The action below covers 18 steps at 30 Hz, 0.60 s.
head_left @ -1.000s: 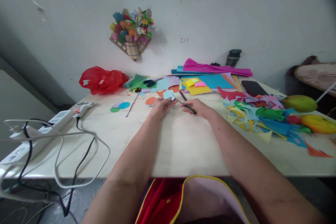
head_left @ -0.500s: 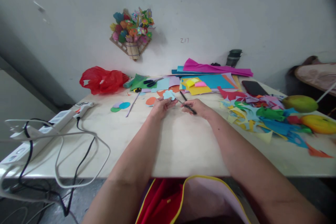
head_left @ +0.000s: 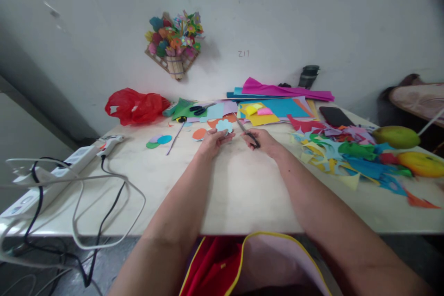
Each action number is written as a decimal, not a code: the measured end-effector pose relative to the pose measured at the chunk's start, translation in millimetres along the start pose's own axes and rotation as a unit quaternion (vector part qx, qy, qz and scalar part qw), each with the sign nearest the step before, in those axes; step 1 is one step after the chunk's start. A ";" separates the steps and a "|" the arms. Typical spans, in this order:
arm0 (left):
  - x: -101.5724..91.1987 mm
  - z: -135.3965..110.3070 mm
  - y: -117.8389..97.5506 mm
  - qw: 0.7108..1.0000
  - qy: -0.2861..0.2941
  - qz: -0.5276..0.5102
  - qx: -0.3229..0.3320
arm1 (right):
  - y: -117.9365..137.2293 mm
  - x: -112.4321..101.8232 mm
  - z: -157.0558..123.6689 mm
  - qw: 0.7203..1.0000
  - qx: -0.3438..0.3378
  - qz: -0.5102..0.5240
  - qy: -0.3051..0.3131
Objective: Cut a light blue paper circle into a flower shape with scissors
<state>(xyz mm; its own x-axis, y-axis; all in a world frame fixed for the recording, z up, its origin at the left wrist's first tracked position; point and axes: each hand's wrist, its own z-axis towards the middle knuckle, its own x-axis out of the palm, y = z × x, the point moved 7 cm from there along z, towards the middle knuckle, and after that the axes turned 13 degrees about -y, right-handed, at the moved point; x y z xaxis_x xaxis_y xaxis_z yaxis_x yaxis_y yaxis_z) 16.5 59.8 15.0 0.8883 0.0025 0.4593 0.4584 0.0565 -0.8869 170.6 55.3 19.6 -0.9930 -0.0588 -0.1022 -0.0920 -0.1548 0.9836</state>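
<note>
Between the thumb and fingers of my left hand (head_left: 214, 142) is a light blue paper flower (head_left: 225, 126) with a scalloped edge. My right hand (head_left: 261, 140) grips a pair of dark-handled scissors (head_left: 247, 133), whose blades look closed and point up and away to the left. A small gap separates the blades from the flower. Behind and left of my left hand lies an orange paper circle (head_left: 199, 134). Farther left, green, lilac and blue paper circles (head_left: 164, 139) overlap on the table.
Paper scraps (head_left: 347, 152) are heaped at right beside a phone (head_left: 335, 116) and two mango-like fruits (head_left: 397, 137). Coloured sheets (head_left: 287, 107) and other scissors (head_left: 199, 109) lie at the back. A red plastic bag (head_left: 137, 105) and a power strip (head_left: 74, 159) with tangled cables occupy the left.
The scissors have drawn away from the paper flower, and their blades have come together and swung to point farther up. My left hand has barely moved.
</note>
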 end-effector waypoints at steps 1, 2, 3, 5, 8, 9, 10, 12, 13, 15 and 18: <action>-0.2 -0.1 0.1 1.000 -0.001 0.003 0.000 | 1.9 -2.0 -0.5 1.000 -0.004 -0.004 -0.012; -0.1 -0.4 0.3 1.000 -0.001 0.007 0.000 | 3.2 -4.1 -1.0 1.000 -0.004 -0.010 -0.023; 0.3 -0.7 0.4 1.000 0.002 0.010 0.000 | 4.7 -6.1 -1.3 0.999 -0.007 -0.012 -0.031; 1.8 -1.6 0.4 1.000 0.012 0.013 -0.001 | 5.5 -8.3 -1.0 0.999 -0.007 -0.002 -0.034; 3.3 -2.4 0.2 1.000 0.022 0.016 0.000 | 3.8 -10.0 1.0 0.999 -0.004 0.033 -0.033; 3.3 -2.5 0.5 1.000 0.021 0.019 -0.003 | 3.2 -10.1 1.6 0.998 -0.003 0.046 -0.033; 3.1 -2.5 0.9 1.000 0.019 0.024 -0.006 | 2.8 -9.9 1.9 0.998 -0.003 0.057 -0.032; 2.8 -2.8 2.2 0.999 0.015 0.036 -0.017 | 2.5 -8.9 1.7 0.997 0.001 0.073 -0.034; 2.9 -3.0 2.7 0.999 0.014 0.043 -0.021 | 2.6 -8.0 1.2 0.996 0.004 0.077 -0.036; 3.5 -3.5 3.6 0.998 0.015 0.058 -0.026 | 3.6 -6.0 -0.3 0.996 0.009 0.079 -0.041; 5.4 -4.0 4.3 0.997 0.023 0.076 -0.024 | 6.6 -4.0 -2.5 0.995 0.014 0.081 -0.058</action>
<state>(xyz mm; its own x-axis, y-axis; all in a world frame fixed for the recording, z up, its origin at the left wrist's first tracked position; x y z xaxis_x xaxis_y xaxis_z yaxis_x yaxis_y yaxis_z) 23.3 56.0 13.4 0.9474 -0.0383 0.3177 0.3183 0.0119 -0.9479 174.2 52.0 26.1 -0.9966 0.0346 0.0743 0.0694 -0.1255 0.9897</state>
